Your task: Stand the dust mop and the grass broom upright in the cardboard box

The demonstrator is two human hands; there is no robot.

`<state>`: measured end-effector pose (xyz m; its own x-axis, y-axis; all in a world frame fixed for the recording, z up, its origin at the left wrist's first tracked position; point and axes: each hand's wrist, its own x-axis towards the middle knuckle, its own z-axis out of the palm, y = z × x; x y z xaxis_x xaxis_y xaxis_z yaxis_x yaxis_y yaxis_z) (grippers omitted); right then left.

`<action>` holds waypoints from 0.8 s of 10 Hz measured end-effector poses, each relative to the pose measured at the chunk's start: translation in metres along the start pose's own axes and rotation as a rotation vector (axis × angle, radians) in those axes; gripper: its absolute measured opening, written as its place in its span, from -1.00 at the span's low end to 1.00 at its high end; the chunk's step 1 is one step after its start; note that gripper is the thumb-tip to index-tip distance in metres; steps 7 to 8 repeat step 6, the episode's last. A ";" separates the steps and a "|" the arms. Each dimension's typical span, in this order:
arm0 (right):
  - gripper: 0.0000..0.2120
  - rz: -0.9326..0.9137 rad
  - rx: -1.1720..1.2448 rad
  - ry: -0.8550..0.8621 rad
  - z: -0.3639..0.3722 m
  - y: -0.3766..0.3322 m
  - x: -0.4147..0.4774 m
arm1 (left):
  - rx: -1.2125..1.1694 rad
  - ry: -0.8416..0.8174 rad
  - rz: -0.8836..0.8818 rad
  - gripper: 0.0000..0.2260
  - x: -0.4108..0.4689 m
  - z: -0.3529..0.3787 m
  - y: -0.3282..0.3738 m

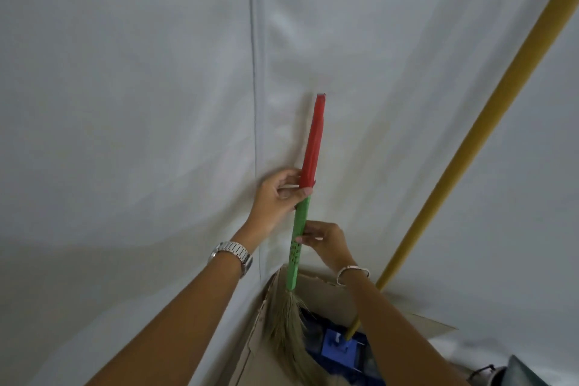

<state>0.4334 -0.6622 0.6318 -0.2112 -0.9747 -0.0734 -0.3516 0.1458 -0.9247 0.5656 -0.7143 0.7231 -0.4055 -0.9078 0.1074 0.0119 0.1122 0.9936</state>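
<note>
The grass broom [301, 219] has a red and green plastic handle and tan bristles. It stands nearly upright with its bristles down inside the cardboard box [326, 294] at the bottom centre. My left hand [277, 194] grips the handle where red meets green. My right hand [324, 238] pinches the green part just below. The dust mop stands in the same box: its yellow pole [488, 122] leans up to the right, and its blue head [340, 346] sits at the bottom of the box.
A white fabric wall with a vertical seam [255, 103] fills the view behind the box. A box flap [435, 323] sticks out to the right. A grey object [513, 370] sits at the bottom right corner.
</note>
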 end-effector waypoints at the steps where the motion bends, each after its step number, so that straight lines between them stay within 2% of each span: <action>1: -0.77 0.016 -0.112 0.041 0.012 0.010 0.020 | 0.090 0.063 0.066 -0.75 0.013 -0.004 -0.026; 2: -0.76 0.059 -0.190 0.064 0.023 0.015 0.030 | 0.209 0.203 0.143 -0.65 0.013 -0.004 -0.038; 4: -0.80 0.087 -0.194 0.127 0.037 0.015 0.027 | 0.237 0.350 0.253 -0.60 -0.003 -0.002 -0.038; 6: -0.74 0.061 -0.171 0.106 0.036 0.017 0.022 | 0.313 0.381 0.344 -0.66 -0.013 -0.002 -0.021; 8: -0.74 0.061 -0.171 0.106 0.036 0.017 0.022 | 0.313 0.381 0.344 -0.66 -0.013 -0.002 -0.021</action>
